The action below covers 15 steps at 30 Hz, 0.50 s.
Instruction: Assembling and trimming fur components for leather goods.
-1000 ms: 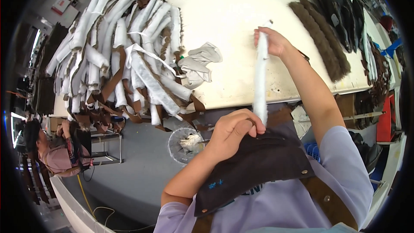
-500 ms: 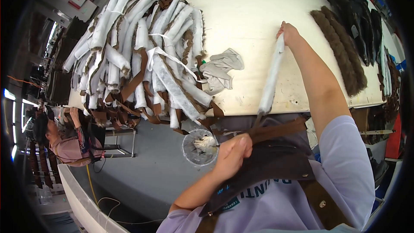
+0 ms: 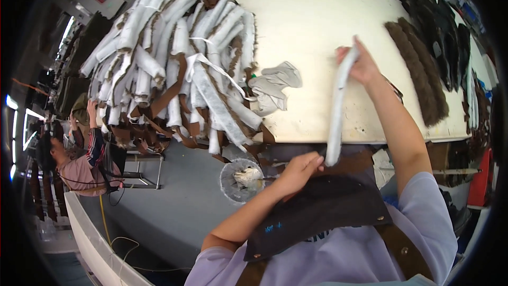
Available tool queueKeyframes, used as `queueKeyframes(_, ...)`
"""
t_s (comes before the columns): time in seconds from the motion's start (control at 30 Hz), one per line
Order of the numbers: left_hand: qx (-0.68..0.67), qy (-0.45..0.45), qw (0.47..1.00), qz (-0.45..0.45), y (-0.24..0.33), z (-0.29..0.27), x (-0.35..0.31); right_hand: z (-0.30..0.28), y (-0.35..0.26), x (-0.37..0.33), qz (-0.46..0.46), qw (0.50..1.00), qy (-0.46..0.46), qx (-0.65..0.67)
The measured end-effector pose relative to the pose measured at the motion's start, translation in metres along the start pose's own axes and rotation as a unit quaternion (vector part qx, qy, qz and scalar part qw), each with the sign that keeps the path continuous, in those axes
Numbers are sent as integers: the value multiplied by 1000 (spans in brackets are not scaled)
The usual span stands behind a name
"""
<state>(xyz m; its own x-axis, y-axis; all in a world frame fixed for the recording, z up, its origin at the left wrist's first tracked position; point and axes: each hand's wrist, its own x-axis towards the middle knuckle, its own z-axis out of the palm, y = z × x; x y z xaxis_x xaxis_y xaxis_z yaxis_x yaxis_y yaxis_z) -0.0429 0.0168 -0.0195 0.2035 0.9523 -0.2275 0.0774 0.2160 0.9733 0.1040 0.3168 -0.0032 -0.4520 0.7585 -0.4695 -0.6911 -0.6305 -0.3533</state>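
A long, narrow white-backed strip (image 3: 337, 111) slants from the table toward my lap, slightly bowed. Its upper end lies in my right hand (image 3: 362, 66), thumb and fingers on either side of it, somewhat blurred. My left hand (image 3: 300, 173) is closed at the strip's lower end, fingertips pinched beside it; a bit of brown strap shows under this hand. More brown strap (image 3: 352, 164) lies behind the strip's lower end, at my lap. Left of my hands, a large heap of similar white-backed strips (image 3: 206, 98) with brown furry edges and brown straps covers the table.
A pale cloth glove (image 3: 276, 85) lies beside the heap on the cream table (image 3: 312, 16). Brown fur strips (image 3: 418, 74) and dark pieces (image 3: 436, 32) lie at the right. A clear bin (image 3: 233, 182) stands below the table edge. Another person (image 3: 87, 167) works at far left.
My left hand has moved up and right to the strip's lower end. The strip now hangs lower and steeper, and my right hand's fingers have loosened around it.
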Motion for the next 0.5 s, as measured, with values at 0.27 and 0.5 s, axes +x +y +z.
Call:
queueKeyframes(0.27,51,10,998,25,0,10,2,-22,-10,25,-139,951,118,-249)
queueKeyframes(0.5,111,13,992,67,25,10,-47,-16,-19,83,-162,938,206,-227)
